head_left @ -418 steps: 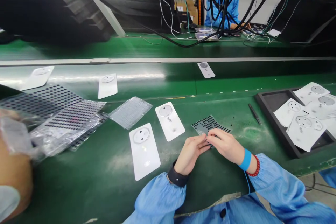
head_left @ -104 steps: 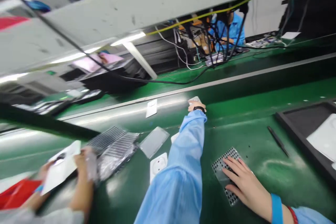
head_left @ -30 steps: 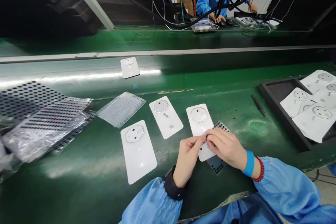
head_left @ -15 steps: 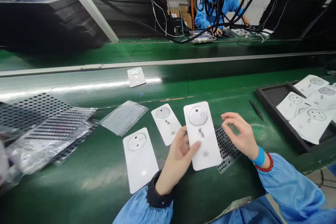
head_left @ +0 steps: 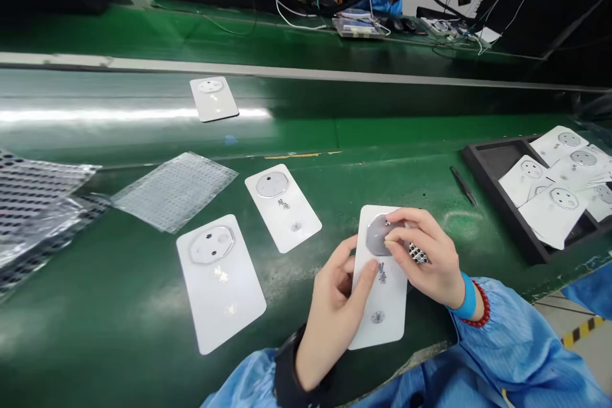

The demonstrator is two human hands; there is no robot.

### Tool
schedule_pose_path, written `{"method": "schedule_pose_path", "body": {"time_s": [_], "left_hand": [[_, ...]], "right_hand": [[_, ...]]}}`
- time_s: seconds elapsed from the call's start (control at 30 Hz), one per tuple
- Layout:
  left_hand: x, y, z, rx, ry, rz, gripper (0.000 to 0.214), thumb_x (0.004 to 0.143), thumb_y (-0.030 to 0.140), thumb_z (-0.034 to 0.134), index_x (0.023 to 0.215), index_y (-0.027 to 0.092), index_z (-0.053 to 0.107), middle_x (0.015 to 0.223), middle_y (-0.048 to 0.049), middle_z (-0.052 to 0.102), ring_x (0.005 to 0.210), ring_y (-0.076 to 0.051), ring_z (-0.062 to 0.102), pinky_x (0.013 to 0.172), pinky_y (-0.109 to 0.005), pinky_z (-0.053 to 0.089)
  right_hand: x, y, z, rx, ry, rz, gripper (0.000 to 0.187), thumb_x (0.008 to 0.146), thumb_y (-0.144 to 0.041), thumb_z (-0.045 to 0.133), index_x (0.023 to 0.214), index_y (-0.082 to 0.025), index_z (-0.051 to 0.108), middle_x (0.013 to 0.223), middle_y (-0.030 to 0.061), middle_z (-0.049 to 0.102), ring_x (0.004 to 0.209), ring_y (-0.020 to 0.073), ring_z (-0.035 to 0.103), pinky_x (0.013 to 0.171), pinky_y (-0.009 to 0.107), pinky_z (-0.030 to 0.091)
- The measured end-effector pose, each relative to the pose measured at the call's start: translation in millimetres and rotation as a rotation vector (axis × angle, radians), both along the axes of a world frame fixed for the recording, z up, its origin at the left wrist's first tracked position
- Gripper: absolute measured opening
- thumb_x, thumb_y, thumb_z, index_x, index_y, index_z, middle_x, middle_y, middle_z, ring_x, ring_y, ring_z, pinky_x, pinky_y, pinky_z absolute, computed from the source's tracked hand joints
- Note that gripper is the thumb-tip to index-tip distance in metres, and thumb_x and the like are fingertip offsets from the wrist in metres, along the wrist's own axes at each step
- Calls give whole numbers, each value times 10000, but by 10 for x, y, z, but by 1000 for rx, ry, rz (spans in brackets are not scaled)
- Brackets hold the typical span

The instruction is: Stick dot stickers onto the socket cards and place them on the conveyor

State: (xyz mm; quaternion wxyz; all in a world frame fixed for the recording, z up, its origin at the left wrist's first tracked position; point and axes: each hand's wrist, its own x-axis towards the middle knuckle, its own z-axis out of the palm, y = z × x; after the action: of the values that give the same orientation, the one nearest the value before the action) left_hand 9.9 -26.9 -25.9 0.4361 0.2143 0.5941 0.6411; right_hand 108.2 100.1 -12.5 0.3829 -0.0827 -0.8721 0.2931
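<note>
The left hand (head_left: 332, 315) grasps a white rectangular plastic card (head_left: 388, 312) at its side, while the right hand (head_left: 428, 258) clenches a black perforated sheet (head_left: 418, 254) against the grey octagonal patch (head_left: 377, 236) near the card's top end. The fingers hide part of the patch, and what they press there is hard to make out.

Black tray (head_left: 497, 156) of white socket panels (head_left: 554, 197), black tweezers (head_left: 463, 185) beside it, clear perforated sheet (head_left: 174, 191) on green workbench (head_left: 406, 134)
</note>
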Motion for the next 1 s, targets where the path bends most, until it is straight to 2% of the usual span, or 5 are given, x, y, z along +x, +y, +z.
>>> {"method": "schedule_pose_path", "body": {"time_s": [0.2, 0.43, 0.57, 0.83, 1.0], "left_hand": [[56, -63, 26, 49, 149, 106, 276, 834, 275, 644, 1099, 201, 654, 656, 10, 689, 525, -144, 587, 483, -218, 465], [84, -68, 30, 90, 270, 175, 267, 842, 201, 634, 1105, 217, 671, 728, 12, 725, 573, -140, 643, 531, -207, 508], [82, -56, 24, 125, 254, 162, 278, 854, 180, 623, 1126, 227, 657, 736, 21, 727, 592, -121, 652, 540, -174, 507], [63, -72, 31, 120, 210, 190, 263, 863, 193, 634, 1123, 227, 640, 744, 24, 735, 574, -94, 639, 532, -137, 499], [40, -76, 52, 124, 161, 164, 210, 857, 204, 640, 1066, 225, 633, 723, 26, 728, 541, -84, 627, 501, -116, 497]], "right_hand": [[27, -23, 11, 103, -14, -14, 125, 910, -87, 529, 943, -184, 600, 1098, 111, 591, 1010, 223, 599, 801, 390, 558], [63, -27, -53, 243, 14, 0, 203, 875, -44, 575, 1036, -158, 626, 1110, 115, 632, 1065, 235, 605, 845, 416, 574], [89, -21, -57, 398, 2, 54, 225, 880, 0, 534, 1065, -82, 633, 1092, 141, 675, 1104, 231, 613, 910, 410, 570], [163, -76, -128, 591, -129, 35, 255, 909, -36, 480, 1102, -62, 645, 1189, 145, 669, 1244, 219, 551, 1027, 389, 510], [135, -95, -101, 496, -93, 50, 256, 885, -23, 512, 1100, -71, 644, 1124, 142, 697, 1179, 203, 600, 1015, 371, 517]]}}
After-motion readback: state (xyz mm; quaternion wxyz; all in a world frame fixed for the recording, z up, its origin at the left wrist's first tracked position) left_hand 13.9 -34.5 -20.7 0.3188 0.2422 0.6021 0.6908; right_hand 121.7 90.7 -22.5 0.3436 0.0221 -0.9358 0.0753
